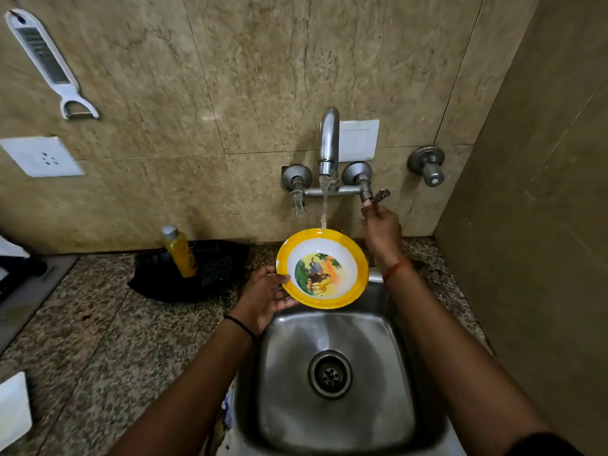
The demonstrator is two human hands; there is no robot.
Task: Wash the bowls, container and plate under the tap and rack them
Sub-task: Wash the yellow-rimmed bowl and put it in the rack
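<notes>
Closest to the camera is the steel sink [332, 330], with its drain [330, 374] sitting in the middle of the basin. Over the sink's back edge, the left hand [263, 299] holds a yellow-rimmed bowl [322, 268] by its left rim, thumb on top of the rim and fingers curled underneath. The bowl is tilted toward the camera, so you can see the cartoon animal print inside. Water from the tap [329, 143] hits the bowl's far rim. The right hand [381, 230] is up at the right tap handle [378, 197], fingers wrapped around it. On the speckled counter [98, 324], left of the bowl near the back wall, a yellow bottle [179, 251] stands against a dark cloth [210, 274]. Higher up on the wall hangs a white grater [46, 60].
</notes>
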